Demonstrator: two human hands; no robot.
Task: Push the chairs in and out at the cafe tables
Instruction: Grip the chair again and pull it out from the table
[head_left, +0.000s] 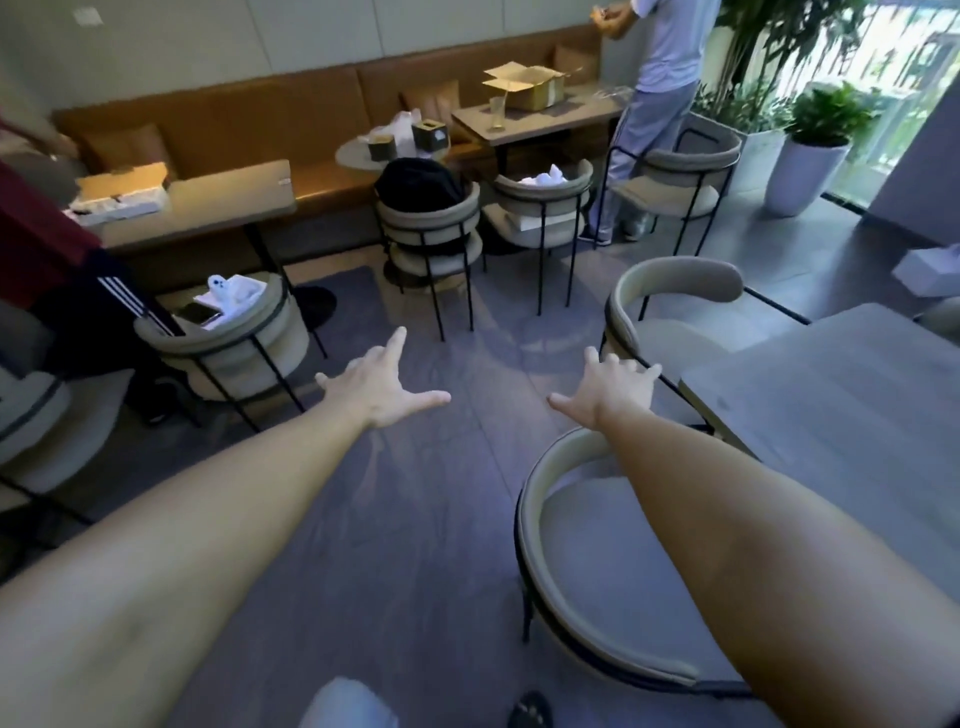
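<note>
Both my arms stretch forward over the dark floor. My left hand (382, 387) is spread open in mid-air and holds nothing. My right hand (608, 392) is also open, fingers apart, just short of the curved beige back of a chair (675, 283) at the grey table (852, 395) on the right. A second beige chair (587, 561) with a black metal frame stands under my right forearm, beside the same table's near corner. Neither hand touches a chair.
More chairs stand ahead: one with a phone and white cloth (234, 332) on the left, one holding a black bag (428, 218), another (543, 208). Tables and a brown bench line the wall. A person (654, 104) stands at the back right by white planters (802, 174).
</note>
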